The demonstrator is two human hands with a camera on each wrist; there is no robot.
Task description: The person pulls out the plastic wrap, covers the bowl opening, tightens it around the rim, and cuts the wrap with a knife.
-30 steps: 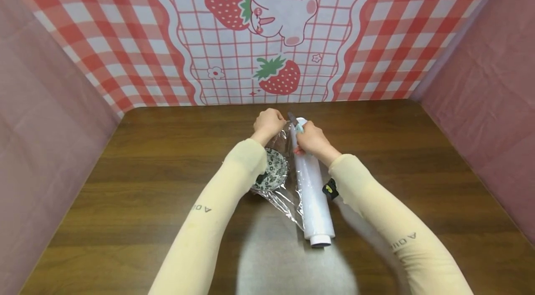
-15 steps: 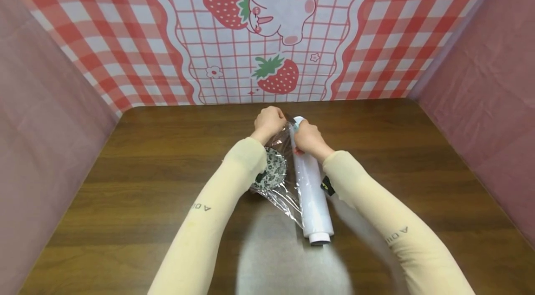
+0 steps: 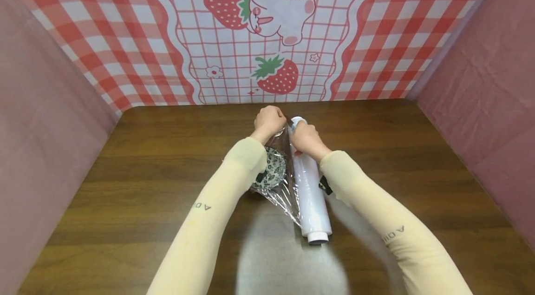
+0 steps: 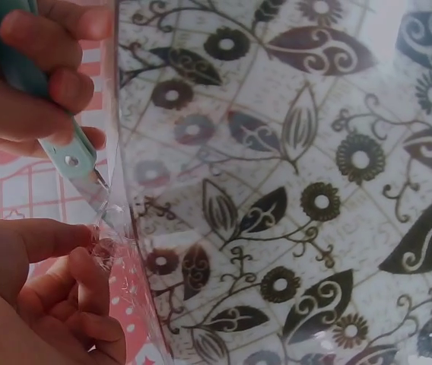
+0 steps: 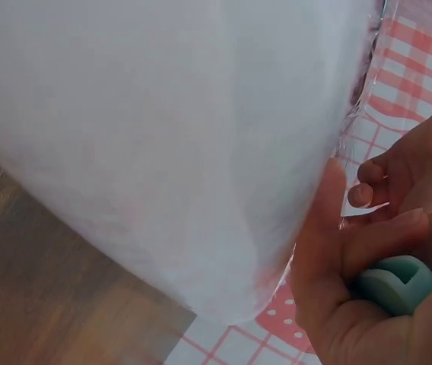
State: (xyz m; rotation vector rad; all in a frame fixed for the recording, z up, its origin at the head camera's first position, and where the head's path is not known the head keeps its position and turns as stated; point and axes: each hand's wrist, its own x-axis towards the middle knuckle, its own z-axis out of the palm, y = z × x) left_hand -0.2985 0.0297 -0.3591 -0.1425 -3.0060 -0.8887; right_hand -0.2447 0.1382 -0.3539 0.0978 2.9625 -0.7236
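My left hand (image 3: 269,119) pinches the edge of clear plastic wrap (image 3: 281,198) beyond a floral-patterned dish (image 3: 276,168). The wrap stretches over the dish from a white roll (image 3: 313,202) lying at its right. My right hand (image 3: 308,138), over the roll's far end, grips a folding knife (image 4: 75,152) with a mint-green handle. In the left wrist view its blade reaches into the bunched wrap, close above my left fingertips. The right wrist view shows the handle's end (image 5: 398,285) inside my curled fingers, beside the roll. My left forearm hides part of the dish.
A brown wooden table (image 3: 159,169) lies beneath everything. A red checked cloth with strawberries (image 3: 277,76) stands along the far edge, and pink cloths (image 3: 472,53) flank both sides. A dark wrist device (image 3: 324,185) shows under my right sleeve.
My right hand with the knife has moved slightly left and towards me, and less of the blade shows. The roll has shifted slightly left. My left hand has stayed nearly still.
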